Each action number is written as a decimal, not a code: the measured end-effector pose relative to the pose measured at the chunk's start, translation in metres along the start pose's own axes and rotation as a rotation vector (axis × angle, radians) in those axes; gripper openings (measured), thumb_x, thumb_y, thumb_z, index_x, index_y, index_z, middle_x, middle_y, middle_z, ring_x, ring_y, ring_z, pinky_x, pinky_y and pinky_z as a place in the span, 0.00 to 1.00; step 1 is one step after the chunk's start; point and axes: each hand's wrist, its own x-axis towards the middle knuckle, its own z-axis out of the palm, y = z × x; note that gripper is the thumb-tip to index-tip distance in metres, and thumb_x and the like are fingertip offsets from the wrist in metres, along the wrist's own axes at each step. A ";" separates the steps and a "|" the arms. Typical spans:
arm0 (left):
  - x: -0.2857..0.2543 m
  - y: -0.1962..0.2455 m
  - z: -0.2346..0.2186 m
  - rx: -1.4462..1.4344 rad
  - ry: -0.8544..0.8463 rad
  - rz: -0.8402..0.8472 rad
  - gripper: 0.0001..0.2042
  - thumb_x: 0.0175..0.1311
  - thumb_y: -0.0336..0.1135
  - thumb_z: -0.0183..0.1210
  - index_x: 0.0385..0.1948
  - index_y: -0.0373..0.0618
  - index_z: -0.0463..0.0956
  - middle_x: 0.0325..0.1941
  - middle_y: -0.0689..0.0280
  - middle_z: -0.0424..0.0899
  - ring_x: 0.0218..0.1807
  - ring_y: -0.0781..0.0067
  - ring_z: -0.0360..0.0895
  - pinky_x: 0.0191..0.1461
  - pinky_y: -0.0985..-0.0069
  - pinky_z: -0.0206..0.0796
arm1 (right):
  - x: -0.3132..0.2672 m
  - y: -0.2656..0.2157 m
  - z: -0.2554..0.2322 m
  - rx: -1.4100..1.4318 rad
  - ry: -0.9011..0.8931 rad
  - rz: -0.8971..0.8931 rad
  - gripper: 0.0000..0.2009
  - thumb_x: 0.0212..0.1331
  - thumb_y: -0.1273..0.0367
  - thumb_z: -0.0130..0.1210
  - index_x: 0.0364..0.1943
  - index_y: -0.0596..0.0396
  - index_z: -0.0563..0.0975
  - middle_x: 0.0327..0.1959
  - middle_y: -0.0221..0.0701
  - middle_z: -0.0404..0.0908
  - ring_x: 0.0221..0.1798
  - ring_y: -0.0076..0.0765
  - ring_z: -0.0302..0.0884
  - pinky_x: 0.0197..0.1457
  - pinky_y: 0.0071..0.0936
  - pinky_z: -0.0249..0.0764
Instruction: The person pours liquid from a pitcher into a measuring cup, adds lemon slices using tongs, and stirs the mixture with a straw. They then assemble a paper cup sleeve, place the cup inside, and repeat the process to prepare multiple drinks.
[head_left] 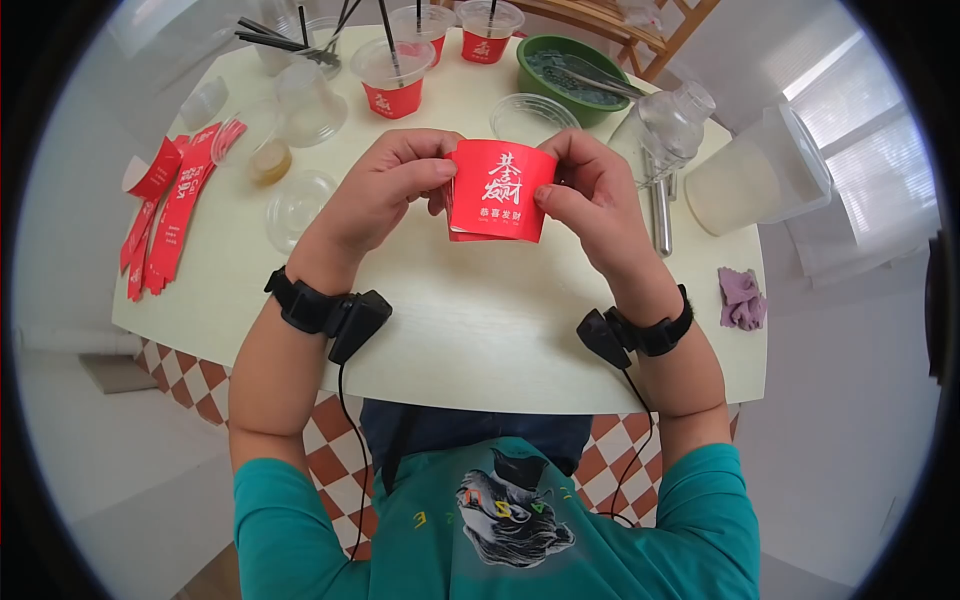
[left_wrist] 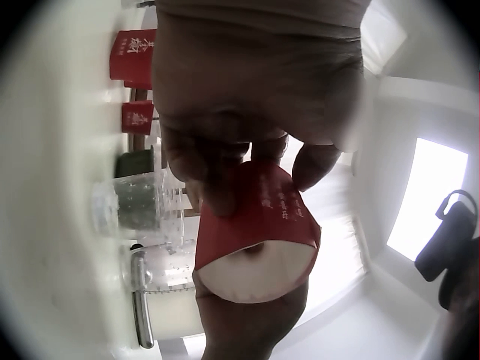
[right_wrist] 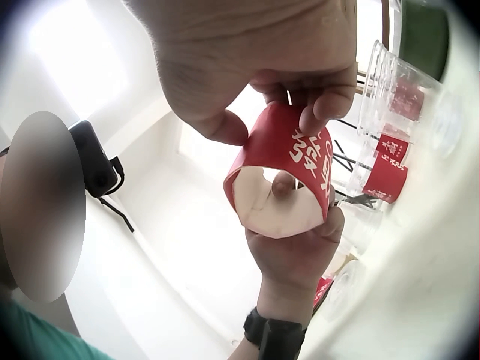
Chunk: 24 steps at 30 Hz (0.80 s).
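A red paper cup sleeve with white lettering is held up over the table between both hands. My left hand pinches its left edge, thumb in front. On its right edge the right hand pinches it, thumb on the printed face. From the right wrist the sleeve shows as an opened ring with a white inside. Its white opening also shows in the left wrist view, below the red outer side of the sleeve. Some fingers are hidden behind the paper.
Flat red sleeves lie at the left, near clear lids. Sleeved plastic cups with black straws stand at the back. A green bowl, clear jar, pitcher and purple cloth are at the right.
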 end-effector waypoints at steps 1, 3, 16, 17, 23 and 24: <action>-0.001 0.000 0.001 -0.021 -0.003 -0.008 0.07 0.64 0.35 0.54 0.31 0.43 0.77 0.29 0.74 0.77 0.29 0.87 0.70 0.35 0.85 0.63 | 0.000 -0.001 0.000 0.000 0.000 -0.001 0.09 0.49 0.71 0.59 0.31 0.58 0.72 0.28 0.24 0.73 0.29 0.14 0.67 0.29 0.15 0.65; -0.001 0.002 0.001 -0.042 -0.006 -0.016 0.07 0.63 0.35 0.54 0.30 0.43 0.76 0.27 0.75 0.76 0.29 0.87 0.70 0.35 0.85 0.63 | -0.001 -0.004 -0.001 -0.075 0.003 0.031 0.11 0.46 0.69 0.60 0.32 0.57 0.72 0.30 0.25 0.74 0.33 0.18 0.68 0.35 0.19 0.66; 0.000 0.001 0.009 0.160 -0.137 -0.107 0.06 0.62 0.30 0.58 0.27 0.40 0.73 0.26 0.73 0.74 0.29 0.86 0.69 0.34 0.84 0.64 | -0.004 -0.010 0.004 -0.464 -0.108 -0.198 0.10 0.42 0.69 0.60 0.28 0.62 0.78 0.43 0.35 0.77 0.44 0.36 0.71 0.49 0.31 0.70; 0.000 0.003 0.009 0.170 -0.137 -0.115 0.06 0.62 0.30 0.58 0.26 0.40 0.71 0.27 0.74 0.74 0.29 0.86 0.68 0.34 0.84 0.63 | -0.003 -0.009 0.003 -0.348 -0.118 -0.138 0.10 0.43 0.70 0.59 0.28 0.63 0.79 0.43 0.36 0.77 0.43 0.35 0.72 0.47 0.30 0.72; -0.002 0.008 0.016 0.203 -0.122 -0.119 0.04 0.60 0.25 0.59 0.28 0.38 0.72 0.29 0.72 0.74 0.32 0.85 0.71 0.37 0.84 0.66 | 0.000 -0.005 0.000 -0.051 -0.113 0.059 0.11 0.44 0.72 0.58 0.30 0.66 0.81 0.44 0.38 0.79 0.39 0.31 0.76 0.43 0.25 0.75; -0.002 0.008 0.017 0.202 -0.122 -0.120 0.04 0.60 0.25 0.59 0.28 0.38 0.72 0.29 0.72 0.74 0.32 0.85 0.71 0.37 0.84 0.66 | 0.000 -0.005 0.000 -0.111 -0.124 0.047 0.12 0.44 0.71 0.58 0.32 0.66 0.82 0.44 0.39 0.79 0.40 0.32 0.77 0.44 0.25 0.75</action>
